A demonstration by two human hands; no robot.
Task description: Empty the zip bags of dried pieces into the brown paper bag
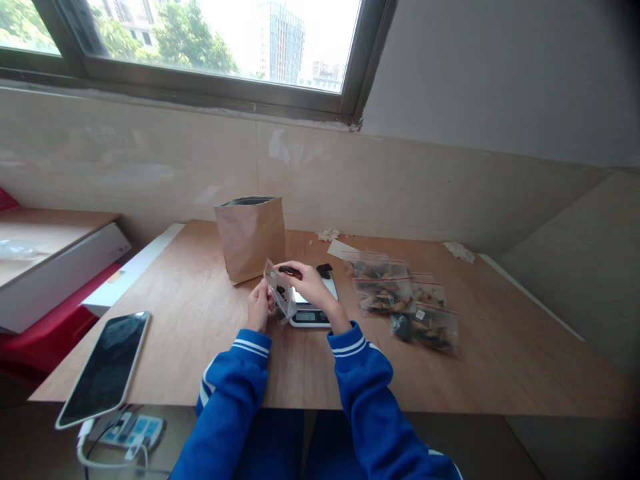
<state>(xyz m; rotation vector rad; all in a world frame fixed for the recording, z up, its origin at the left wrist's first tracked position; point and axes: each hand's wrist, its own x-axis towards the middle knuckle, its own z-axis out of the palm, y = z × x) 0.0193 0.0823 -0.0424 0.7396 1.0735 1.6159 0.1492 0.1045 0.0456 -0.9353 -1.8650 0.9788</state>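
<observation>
My left hand pinches the edge of a small clear zip bag and holds it upright above the wooden table. My right hand is closed on a dark piece at the bag's mouth. Right behind the bag sits a small white kitchen scale with another dark piece on its platform. An open brown paper bag stands just beyond my hands. Both my sleeves are blue with white stripes.
Several filled clear zip bags lie to the right of the scale. A phone rests at the table's front left corner, with a power strip below it. White scraps lie by the tiled wall.
</observation>
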